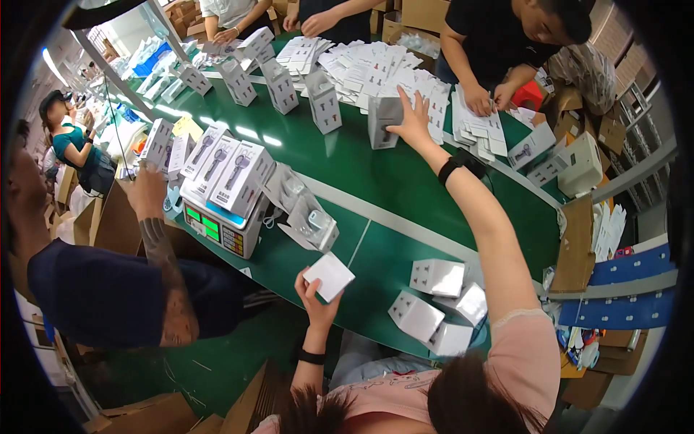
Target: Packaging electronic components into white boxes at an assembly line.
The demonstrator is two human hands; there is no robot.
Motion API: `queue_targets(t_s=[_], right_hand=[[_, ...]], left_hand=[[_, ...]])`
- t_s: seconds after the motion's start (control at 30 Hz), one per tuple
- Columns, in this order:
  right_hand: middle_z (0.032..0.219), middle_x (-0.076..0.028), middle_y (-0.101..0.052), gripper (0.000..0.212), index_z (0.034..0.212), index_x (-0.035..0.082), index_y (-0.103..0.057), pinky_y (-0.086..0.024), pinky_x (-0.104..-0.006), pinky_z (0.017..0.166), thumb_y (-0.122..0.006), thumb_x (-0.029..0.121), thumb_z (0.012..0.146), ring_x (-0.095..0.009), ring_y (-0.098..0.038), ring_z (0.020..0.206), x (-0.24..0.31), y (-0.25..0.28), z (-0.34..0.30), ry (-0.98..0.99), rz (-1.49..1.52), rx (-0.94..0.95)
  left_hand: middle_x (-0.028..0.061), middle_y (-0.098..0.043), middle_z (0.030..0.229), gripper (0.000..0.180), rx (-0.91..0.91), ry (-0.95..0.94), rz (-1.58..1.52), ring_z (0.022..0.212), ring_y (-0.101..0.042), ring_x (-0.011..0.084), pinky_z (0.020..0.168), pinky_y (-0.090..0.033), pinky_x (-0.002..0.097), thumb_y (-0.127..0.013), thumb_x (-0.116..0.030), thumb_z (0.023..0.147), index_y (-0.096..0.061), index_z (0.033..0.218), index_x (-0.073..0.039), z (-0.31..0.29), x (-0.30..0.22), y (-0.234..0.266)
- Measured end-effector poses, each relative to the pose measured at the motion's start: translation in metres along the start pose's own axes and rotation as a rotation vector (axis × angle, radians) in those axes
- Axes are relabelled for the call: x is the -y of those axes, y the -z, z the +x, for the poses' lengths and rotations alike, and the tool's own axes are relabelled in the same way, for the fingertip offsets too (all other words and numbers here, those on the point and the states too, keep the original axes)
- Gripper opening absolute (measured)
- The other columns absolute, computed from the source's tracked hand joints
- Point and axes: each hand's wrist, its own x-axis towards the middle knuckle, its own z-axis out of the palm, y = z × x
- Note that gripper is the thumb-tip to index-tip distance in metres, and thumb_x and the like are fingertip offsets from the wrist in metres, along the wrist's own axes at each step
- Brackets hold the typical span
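Box [330, 276] in left hand [318, 304], carton [383, 124] at right hand [413, 123]
Just below centre, the left curls round the box's near side; at upper centre, the right spreads against the carton, grip unclear. Both likely light, stiff, slightly slick: pinch opposite walls gently.

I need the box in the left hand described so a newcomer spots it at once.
Start at the green table and go to its near edge, between the scale and the white boxes on the right. There the left hand holds one box, blank white face toward the camera. Unlike its neighbours, it is held.
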Motion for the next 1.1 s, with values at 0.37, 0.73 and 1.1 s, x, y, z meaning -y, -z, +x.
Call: queue_targets(t_s=[0.37, 0.73, 1.1], right_hand=[[0.079, -0.012, -0.063, 0.023, 0.090, 0.000, -0.056, -0.048, -0.0281, 0.069, -0.055, -0.010, 0.070, -0.023, -0.064, 0.076, 0.002, 0.076, 0.001, 0.440, 0.484, 0.053], [0.077, -0.008, -0.062, 0.029, 0.101, 0.000, -0.058, -0.049, -0.0269, 0.060, -0.066, 0.012, 0.076, -0.021, -0.060, 0.063, 0.071, 0.175, -0.063, 0.595, 1.076, 0.837], [0.110, -0.008, -0.054, 0.032, 0.096, 0.017, -0.062, -0.034, -0.0513, 0.093, -0.067, 0.012, 0.065, -0.030, -0.043, 0.114, 0.023, -0.090, 0.090, 0.644, -0.366, -0.049]], left_hand=[[0.0265, -0.024, 0.132, 0.072, 0.038, -0.270, 0.229, 0.123, -0.023, 0.0463, 0.100, -0.024, 0.0534, -0.078, -0.022, 0.065, -0.035, 0.120, -0.007, 0.042, -0.107, 0.007], [0.0196, -0.022, 0.140, 0.119, 0.062, 0.499, -0.523, 0.125, -0.031, 0.0325, 0.101, -0.028, 0.0387, -0.082, -0.026, 0.060, 0.004, 0.139, -0.005, 0.125, -0.136, -0.058], [0.0171, -0.045, 0.123, 0.060, -0.119, 0.253, -0.564, 0.114, -0.045, 0.0265, 0.098, -0.036, 0.0393, -0.055, -0.028, 0.086, -0.027, 0.133, -0.004, 0.096, -0.158, -0.026]])
